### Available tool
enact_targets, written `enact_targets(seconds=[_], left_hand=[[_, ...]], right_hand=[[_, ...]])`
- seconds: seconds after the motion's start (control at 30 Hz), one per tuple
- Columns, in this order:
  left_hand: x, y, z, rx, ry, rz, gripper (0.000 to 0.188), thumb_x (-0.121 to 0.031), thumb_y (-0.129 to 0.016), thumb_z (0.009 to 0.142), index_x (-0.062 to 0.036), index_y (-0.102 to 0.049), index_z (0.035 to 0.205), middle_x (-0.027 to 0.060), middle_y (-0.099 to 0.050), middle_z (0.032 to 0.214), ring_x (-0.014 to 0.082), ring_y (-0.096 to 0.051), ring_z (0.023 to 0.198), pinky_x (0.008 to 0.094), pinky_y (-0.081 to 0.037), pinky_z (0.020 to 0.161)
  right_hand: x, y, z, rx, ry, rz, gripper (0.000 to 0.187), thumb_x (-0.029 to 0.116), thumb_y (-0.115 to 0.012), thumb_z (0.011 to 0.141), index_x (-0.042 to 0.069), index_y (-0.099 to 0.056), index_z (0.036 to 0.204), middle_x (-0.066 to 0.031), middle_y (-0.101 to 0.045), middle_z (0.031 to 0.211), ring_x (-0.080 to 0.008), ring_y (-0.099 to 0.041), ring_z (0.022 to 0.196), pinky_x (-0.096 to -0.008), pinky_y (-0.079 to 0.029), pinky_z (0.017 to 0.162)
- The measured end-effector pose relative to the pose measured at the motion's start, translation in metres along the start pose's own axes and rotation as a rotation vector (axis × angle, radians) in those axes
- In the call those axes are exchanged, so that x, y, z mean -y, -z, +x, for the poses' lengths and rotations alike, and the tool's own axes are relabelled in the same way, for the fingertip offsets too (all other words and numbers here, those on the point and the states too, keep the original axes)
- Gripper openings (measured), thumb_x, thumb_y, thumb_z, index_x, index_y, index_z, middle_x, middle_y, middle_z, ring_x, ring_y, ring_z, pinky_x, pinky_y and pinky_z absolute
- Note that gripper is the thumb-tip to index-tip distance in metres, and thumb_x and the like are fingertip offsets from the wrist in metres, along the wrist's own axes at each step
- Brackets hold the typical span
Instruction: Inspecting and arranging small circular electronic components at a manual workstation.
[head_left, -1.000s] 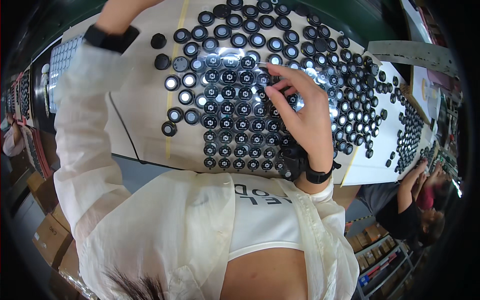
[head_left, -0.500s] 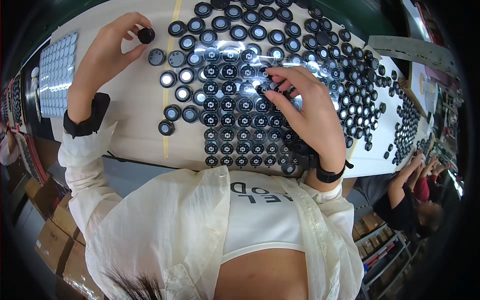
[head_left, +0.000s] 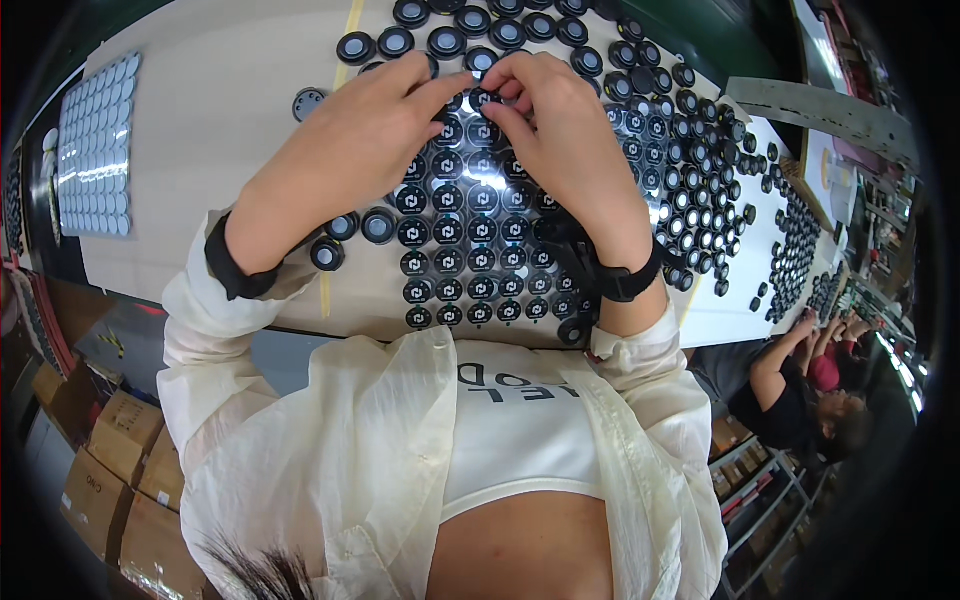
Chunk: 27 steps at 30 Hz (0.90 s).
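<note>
Both of my hands meet above the upper part of a glossy clear sheet of round black labels [head_left: 448, 199], each label bearing a white mark. My left hand [head_left: 345, 140] reaches in from the left with fingers bent together and index finger pointing toward the right hand. Whatever its fingers hold is hidden. Thumb and index finger of my right hand [head_left: 565, 125] pinch around a round black label [head_left: 485, 99] at the sheet's top; I cannot tell whether it is loose. Round black parts with pale centres [head_left: 446, 42] lie just beyond my hands.
Many more black round parts [head_left: 700, 210] cover the table's right side. A sheet of pale round discs [head_left: 97, 150] lies far left. A grey metal bar [head_left: 800, 105] crosses the far right. Cardboard boxes [head_left: 125, 435] stand low left. Another person [head_left: 790, 395] works at the right.
My left hand has swung right from the table's left side, where it held a black round part, to the sheet's top. My right hand has moved up and left to meet it.
</note>
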<state>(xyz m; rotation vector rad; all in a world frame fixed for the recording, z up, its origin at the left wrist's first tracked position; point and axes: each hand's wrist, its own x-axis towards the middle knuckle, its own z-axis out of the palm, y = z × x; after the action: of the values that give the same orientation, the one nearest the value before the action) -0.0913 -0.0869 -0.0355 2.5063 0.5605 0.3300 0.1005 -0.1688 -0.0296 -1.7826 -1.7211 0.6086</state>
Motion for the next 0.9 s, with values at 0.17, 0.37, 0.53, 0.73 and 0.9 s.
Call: enact_targets(seconds=[0.17, 0.37, 0.53, 0.73, 0.9], left_hand=[[-0.001, -0.002, -0.003, -0.002, 0.032, -0.022, 0.049, -0.005, -0.064, 0.086, -0.0060, -0.054, 0.134, 0.0123, -0.048, 0.095, 0.0311, -0.054, 0.086, 0.0387, -0.047, 0.077], [-0.001, -0.003, -0.004, 0.019, 0.025, -0.010, 0.049, -0.006, -0.065, 0.086, -0.0042, -0.054, 0.133, 0.0128, -0.048, 0.096, 0.0322, -0.055, 0.087, 0.0396, -0.047, 0.078], [0.001, -0.003, -0.003, -0.025, -0.004, 0.005, 0.048, -0.005, -0.065, 0.085, -0.0039, -0.056, 0.132, 0.0130, -0.049, 0.093, 0.0323, -0.055, 0.084, 0.0378, -0.047, 0.075], [0.003, 0.028, 0.001, 0.103, 0.097, -0.636, 0.040, 0.002, -0.066, 0.086, -0.0040, -0.062, 0.126, 0.0046, -0.062, 0.095, 0.0130, -0.059, 0.083, 0.0246, -0.045, 0.066], [-0.023, 0.029, 0.002, 0.091, 0.223, -1.146, 0.046, 0.006, -0.066, 0.086, 0.0078, -0.051, 0.129, 0.0132, -0.062, 0.120, 0.0158, -0.063, 0.105, 0.0263, -0.052, 0.090]], right_hand=[[-0.002, -0.003, 0.004, -0.024, 0.004, -0.045, 0.013, 0.003, -0.070, 0.080, 0.000, -0.062, 0.090, -0.0160, -0.063, 0.087, -0.0336, -0.064, 0.081, -0.0410, -0.052, 0.073], [-0.009, 0.002, 0.009, 0.058, 0.026, -0.034, 0.012, 0.006, -0.070, 0.083, 0.001, -0.064, 0.092, -0.0079, -0.063, 0.079, -0.0172, -0.061, 0.070, -0.0286, -0.050, 0.067], [0.010, 0.017, -0.002, 0.174, 0.022, 0.181, 0.009, 0.001, -0.067, 0.080, -0.002, -0.063, 0.088, -0.0146, -0.066, 0.079, -0.0228, -0.065, 0.069, -0.0316, -0.050, 0.063], [0.023, 0.037, -0.031, -0.029, -0.154, 0.588, 0.017, 0.001, -0.068, 0.086, 0.002, -0.063, 0.102, -0.0011, -0.062, 0.081, -0.0077, -0.058, 0.073, -0.0225, -0.048, 0.068], [0.030, 0.040, -0.042, -0.080, -0.178, 0.923, 0.023, 0.000, -0.070, 0.087, -0.003, -0.061, 0.108, -0.0031, -0.063, 0.093, -0.0075, -0.059, 0.086, -0.0219, -0.049, 0.077]])
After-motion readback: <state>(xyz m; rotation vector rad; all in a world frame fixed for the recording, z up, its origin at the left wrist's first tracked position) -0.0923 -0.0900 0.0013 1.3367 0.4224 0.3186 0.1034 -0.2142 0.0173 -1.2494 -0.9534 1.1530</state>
